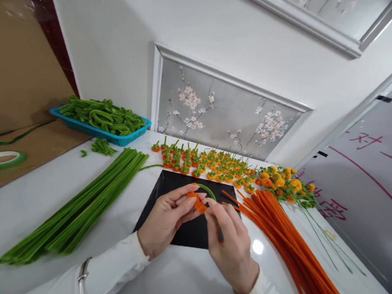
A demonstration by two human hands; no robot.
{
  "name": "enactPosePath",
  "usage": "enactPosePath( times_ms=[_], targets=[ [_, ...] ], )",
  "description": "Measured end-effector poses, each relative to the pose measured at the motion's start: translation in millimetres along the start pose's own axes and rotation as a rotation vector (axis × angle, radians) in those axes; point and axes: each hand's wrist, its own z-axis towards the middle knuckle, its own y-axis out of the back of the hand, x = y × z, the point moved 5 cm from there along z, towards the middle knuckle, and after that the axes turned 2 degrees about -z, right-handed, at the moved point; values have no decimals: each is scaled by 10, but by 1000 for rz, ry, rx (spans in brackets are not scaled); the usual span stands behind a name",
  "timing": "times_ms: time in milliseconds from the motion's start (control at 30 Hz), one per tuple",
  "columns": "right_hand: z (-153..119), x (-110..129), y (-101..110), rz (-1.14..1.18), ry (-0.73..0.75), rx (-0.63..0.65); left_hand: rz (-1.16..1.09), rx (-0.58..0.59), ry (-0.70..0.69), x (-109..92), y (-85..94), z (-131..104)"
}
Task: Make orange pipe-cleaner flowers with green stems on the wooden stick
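Note:
Above a black board (189, 235), my left hand (168, 217) pinches a small orange coil of pipe cleaner (198, 204) between thumb and fingers. At the coil's right side my right hand (228, 235) is closed, its fingertips on a green pipe cleaner (209, 191) that arcs over from the coil. The exact spot where the two join is hidden behind the fingers. Long green pipe cleaners (79, 205) lie bundled to the left of my hands. A bundle of orange pipe cleaners (287, 235) fans out on the right.
Rows of small orange pieces with green stems (184, 157) stand behind the board. Orange and yellow flowers (281, 178) are heaped at the back right. A blue basket (129, 138) holds green looped pieces, with short green cuttings (102, 147) before it. Green tape (3, 159) lies far left.

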Motion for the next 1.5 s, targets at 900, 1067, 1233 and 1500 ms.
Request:
enactPosePath(
  times_ms=[900,1067,1233,1500],
  targets=[
    [25,-68,24,85,-40,123,239,80,-133,-46,-19,10],
    [3,-93,-18,82,-38,167,195,127,-108,-22,-36,-11],
    [5,-136,3,44,-63,89,154,259,-99,-22,-93,-31],
    [-2,-112,21,43,-76,110,292,90,-148,-68,-47,-28]
  ],
)
